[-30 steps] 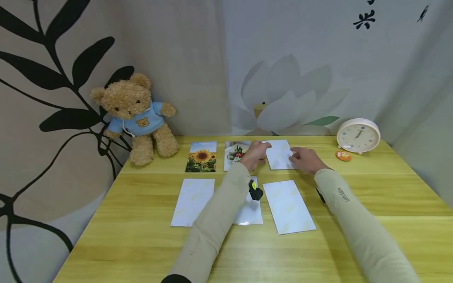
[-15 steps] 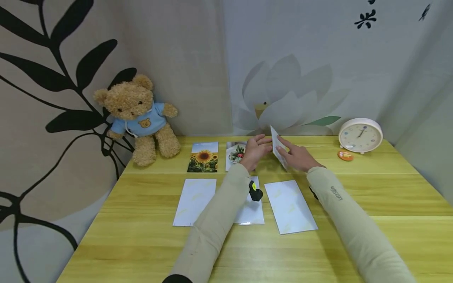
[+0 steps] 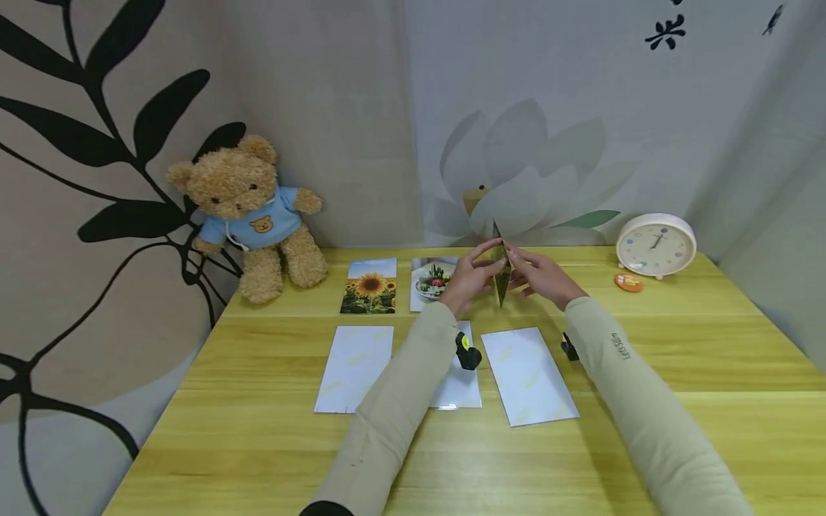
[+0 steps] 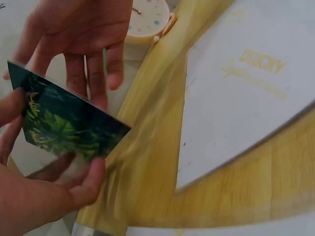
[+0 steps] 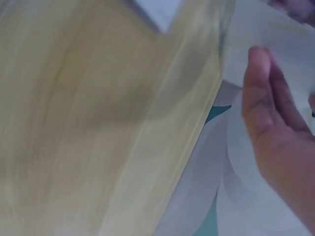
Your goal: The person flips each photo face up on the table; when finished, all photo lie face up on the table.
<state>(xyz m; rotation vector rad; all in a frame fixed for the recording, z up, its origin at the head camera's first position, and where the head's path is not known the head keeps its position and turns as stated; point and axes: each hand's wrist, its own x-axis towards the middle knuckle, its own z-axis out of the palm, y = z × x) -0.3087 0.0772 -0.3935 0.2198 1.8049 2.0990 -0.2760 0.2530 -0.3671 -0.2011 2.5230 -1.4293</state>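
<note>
Edgewise, card (image 3: 502,285) well apart from clock (image 3: 656,245).

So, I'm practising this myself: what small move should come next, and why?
Probably lower the green-printed card face up beside the plant picture: it's upright between left hand and right hand, while the plant picture and sunflower picture lie face up.

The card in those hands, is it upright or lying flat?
Upright: the head view shows the card nearly edge-on between the left hand and right hand.
</note>
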